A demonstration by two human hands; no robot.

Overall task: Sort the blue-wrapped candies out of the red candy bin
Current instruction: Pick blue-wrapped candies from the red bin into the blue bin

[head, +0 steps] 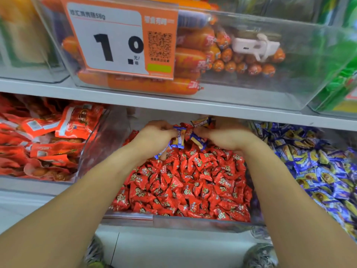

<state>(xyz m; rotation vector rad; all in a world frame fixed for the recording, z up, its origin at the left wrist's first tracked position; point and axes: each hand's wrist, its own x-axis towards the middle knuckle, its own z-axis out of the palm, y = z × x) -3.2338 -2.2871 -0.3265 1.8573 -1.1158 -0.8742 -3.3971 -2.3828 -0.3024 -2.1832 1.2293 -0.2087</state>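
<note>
Two grey patterned shoes (259, 256) show at the bottom edge, both partly cut off, the left one mostly hidden by the forearm. Above them, the clear red candy bin (193, 223) sits on the lower shelf, its front wall nearest and its back half under the shelf board (212, 108) above. Red-wrapped candies (185, 182) fill it to the front wall.

Both forearms reach over the pile to the bin's back edge. The left hand (154, 135) curls its fingers round several blue-wrapped candies (178, 139), some poking out below the palm. The right hand (224, 137) also has its fingers curled, pinching blue wrappers at the fingertips; how many each hand holds is hard to make out, since the fingers hide them. One more blue-and-yellow candy (201, 122) lies just behind the hands.

The blue candy bin (316, 171) stands just right, cut off by the frame. Left, a bin of red snack packets (44, 138). On the upper shelf, a blurred bin of orange sausages (195, 59) carries a price tag (119, 37).
</note>
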